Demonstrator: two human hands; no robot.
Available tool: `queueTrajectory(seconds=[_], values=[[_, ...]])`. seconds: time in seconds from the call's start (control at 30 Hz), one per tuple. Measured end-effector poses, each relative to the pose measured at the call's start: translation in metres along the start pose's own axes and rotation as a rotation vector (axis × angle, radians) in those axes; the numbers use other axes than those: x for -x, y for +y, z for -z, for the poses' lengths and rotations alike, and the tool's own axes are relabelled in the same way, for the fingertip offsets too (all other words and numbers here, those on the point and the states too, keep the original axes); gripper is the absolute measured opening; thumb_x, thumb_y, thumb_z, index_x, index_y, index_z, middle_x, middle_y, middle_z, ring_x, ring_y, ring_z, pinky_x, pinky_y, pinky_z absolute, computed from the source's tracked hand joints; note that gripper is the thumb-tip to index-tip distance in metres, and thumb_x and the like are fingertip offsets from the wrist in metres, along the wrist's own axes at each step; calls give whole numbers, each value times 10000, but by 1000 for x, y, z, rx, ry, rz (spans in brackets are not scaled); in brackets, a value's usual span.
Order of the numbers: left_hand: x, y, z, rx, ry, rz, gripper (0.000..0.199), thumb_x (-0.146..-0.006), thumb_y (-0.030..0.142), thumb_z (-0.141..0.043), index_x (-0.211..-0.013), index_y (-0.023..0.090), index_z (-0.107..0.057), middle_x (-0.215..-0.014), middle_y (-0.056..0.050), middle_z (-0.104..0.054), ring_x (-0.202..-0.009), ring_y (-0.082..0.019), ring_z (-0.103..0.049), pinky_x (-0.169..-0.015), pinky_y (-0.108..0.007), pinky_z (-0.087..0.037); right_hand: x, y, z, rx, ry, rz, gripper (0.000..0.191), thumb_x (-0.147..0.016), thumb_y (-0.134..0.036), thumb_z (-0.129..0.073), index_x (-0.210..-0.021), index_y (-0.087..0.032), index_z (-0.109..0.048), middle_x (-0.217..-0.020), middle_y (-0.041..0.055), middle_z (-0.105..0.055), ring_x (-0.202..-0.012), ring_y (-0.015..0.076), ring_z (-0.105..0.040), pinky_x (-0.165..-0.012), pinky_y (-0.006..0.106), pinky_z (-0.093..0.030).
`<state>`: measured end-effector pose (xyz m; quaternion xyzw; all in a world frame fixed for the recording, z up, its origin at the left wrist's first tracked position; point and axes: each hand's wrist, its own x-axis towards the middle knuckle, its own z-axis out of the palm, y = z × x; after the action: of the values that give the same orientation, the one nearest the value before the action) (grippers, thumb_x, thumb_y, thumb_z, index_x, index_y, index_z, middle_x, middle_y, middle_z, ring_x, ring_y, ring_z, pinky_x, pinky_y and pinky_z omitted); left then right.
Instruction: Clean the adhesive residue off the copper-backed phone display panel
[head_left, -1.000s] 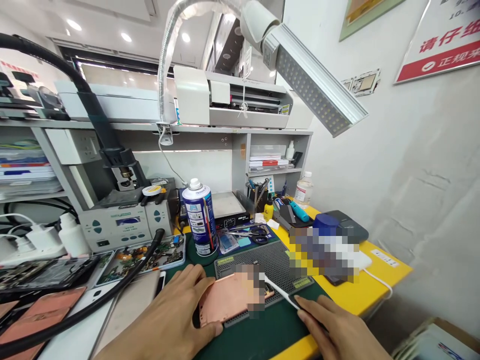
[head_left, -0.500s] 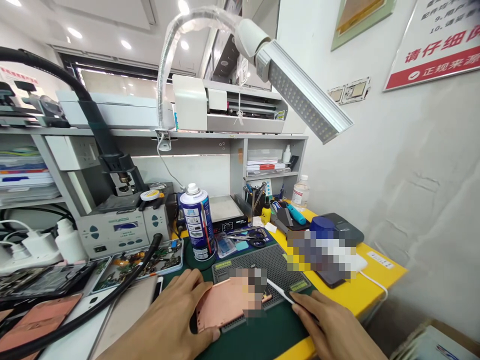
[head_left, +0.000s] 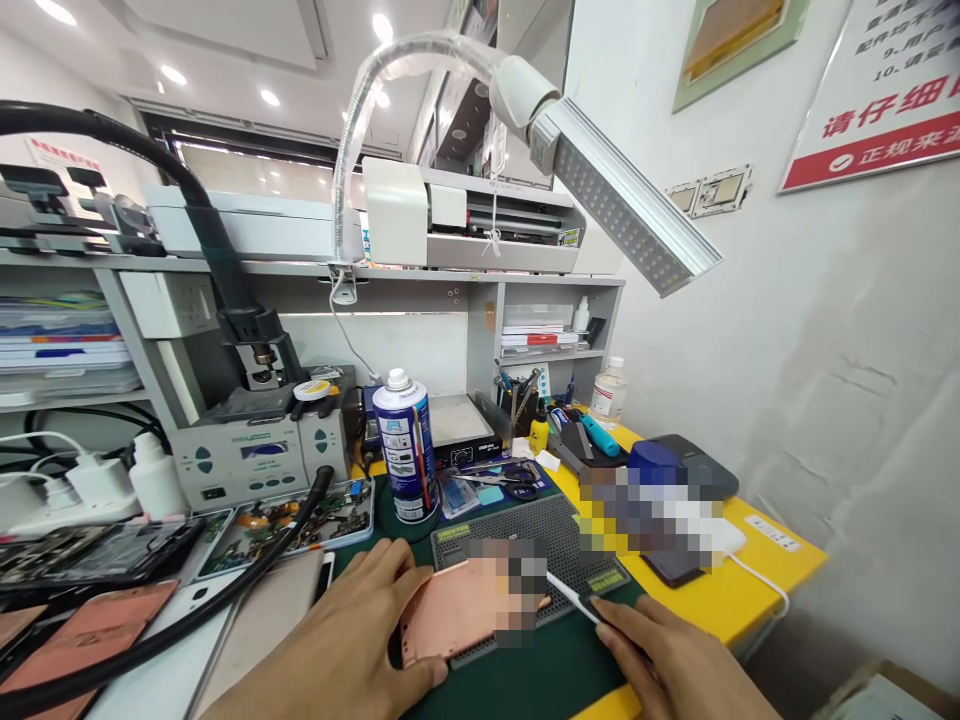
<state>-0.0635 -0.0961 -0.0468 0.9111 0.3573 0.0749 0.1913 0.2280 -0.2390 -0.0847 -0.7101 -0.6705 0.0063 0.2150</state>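
A rose-gold phone back housing (head_left: 446, 608) lies on the grey perforated mat (head_left: 555, 535). My left hand (head_left: 367, 625) grips its left end, with the thumb at the near edge and the fingers over the far side. In my right hand (head_left: 664, 650) is a slim white stick-like tool (head_left: 574, 592), held like a pen and slanting toward the housing's right end. That end and the tool's tip are covered by pixelation, so whether they touch I cannot tell.
A blue spray can (head_left: 407, 450) stands behind the mat, with scissors (head_left: 520, 482) to its right. A black hose (head_left: 225, 595) curves across phone parts at left. A tray of small circuit parts (head_left: 300, 520) sits there. The lamp (head_left: 630, 195) hangs overhead.
The whole view has shifted slightly right and down. Both hands keep their hold on the housing and the white tool, with little other visible movement.
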Motion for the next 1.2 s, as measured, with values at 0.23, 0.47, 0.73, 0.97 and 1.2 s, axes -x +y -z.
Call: queueTrajectory(seconds=[0.23, 0.47, 0.73, 0.97, 1.2], values=[[1, 6, 7, 11, -24, 21, 348, -814, 477, -671, -1056, 227, -665, -1075, -68, -535, -1031, -297, -522, -889, -430, -417, -32, -11, -8, 59, -52, -72, 420, -1035, -294, -367, -1185, -198, -748, -976, 139, -770, -874, 288, -760, -774, 358, -576], [1, 0, 8, -9, -3, -16, 319, -759, 431, -682, -1003, 227, -665, -1026, -43, -531, -1003, -275, -541, -833, -373, -428, -21, 1, 3, -110, -28, -107, 424, -1032, -404, -415, -1216, -196, -736, -1176, 116, -766, -1091, 284, -712, -936, 365, -549], [2, -5, 9, -9, -56, -37, 409, -670, 405, -710, -1041, 234, -679, -1009, -30, -530, -970, -263, -554, -792, -326, -425, -8, 9, 8, -105, -116, -54, 400, -1028, -414, -422, -1131, -239, -767, -1011, 92, -786, -1018, 281, -733, -907, 363, -567], [2, -6, 8, 6, -43, -29, 414, -669, 391, -705, -1050, 232, -673, -1019, -34, -525, -976, -263, -559, -808, -323, -432, -17, 7, 2, -150, -50, -53, 381, -1020, -395, -450, -1137, -218, -767, -1119, 102, -788, -1027, 281, -737, -901, 347, -568], [4, -7, 7, -4, -40, -28, 409, -678, 414, -709, -1045, 236, -678, -1013, -33, -526, -970, -262, -559, -793, -321, -421, -11, 12, 8, -147, -95, -98, 403, -1012, -431, -452, -1173, -224, -759, -1166, 93, -776, -1081, 282, -719, -921, 360, -563]])
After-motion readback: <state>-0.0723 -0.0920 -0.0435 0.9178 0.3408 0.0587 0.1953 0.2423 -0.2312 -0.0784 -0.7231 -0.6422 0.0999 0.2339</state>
